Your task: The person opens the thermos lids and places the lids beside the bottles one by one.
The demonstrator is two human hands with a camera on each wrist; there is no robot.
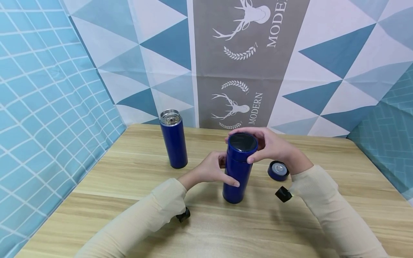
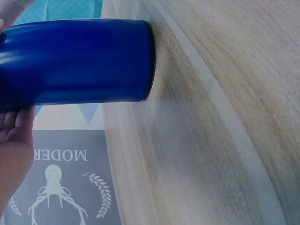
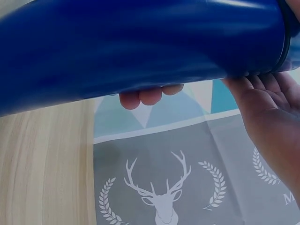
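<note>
A dark blue thermos flask (image 1: 237, 179) stands almost upright on the wooden table, with a blue lid (image 1: 242, 144) that has a glossy black top. My left hand (image 1: 214, 168) grips the flask's body around its middle, thumb across the front. From above, my right hand (image 1: 267, 143) holds the lid, with the thumb on the near side and fingers behind. In the left wrist view the flask's lower body (image 2: 84, 61) and dark base rim show. Left-hand fingertips (image 3: 150, 96) show beyond the flask in the right wrist view.
A second blue flask (image 1: 175, 143) stands uncapped at the back left, its steel mouth exposed. One loose blue lid (image 1: 278, 171) lies on the table beside my right wrist. Patterned cloth (image 1: 238, 64) hangs behind the table (image 1: 129, 161).
</note>
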